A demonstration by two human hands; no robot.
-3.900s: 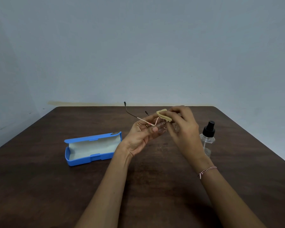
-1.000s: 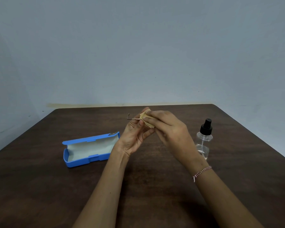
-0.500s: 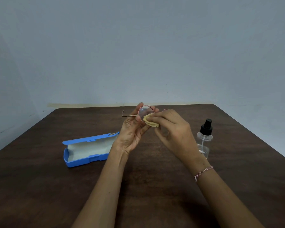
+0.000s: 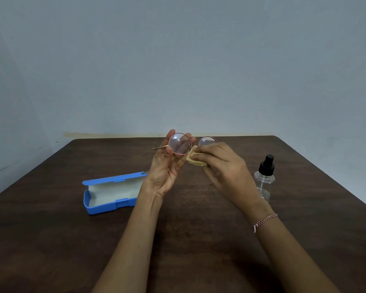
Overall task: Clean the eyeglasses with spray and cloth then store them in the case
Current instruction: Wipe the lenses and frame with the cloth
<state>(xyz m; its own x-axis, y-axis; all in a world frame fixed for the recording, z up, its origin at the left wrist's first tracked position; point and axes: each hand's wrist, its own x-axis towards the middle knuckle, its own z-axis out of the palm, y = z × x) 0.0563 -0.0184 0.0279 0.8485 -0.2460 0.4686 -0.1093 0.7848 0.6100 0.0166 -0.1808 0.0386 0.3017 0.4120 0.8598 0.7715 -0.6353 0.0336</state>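
The left hand [image 4: 167, 166] pinches round eyeglasses [image 4: 180, 143] upright over the table [image 4: 51, 240]. At their 4 o'clock, the right hand [image 4: 224, 166] grips a yellow cloth [image 4: 192, 156]. At 8 o'clock the blue case [image 4: 112, 192] lies open, holding nothing; its small badge is unreadable. At 3 o'clock stands a nearly empty, unlabelled spray bottle [image 4: 265, 178].

Dark brown wooden table [image 4: 51, 240]; pale blue-grey wall [image 4: 178, 60] behind; pink-white bracelet [image 4: 264, 221].
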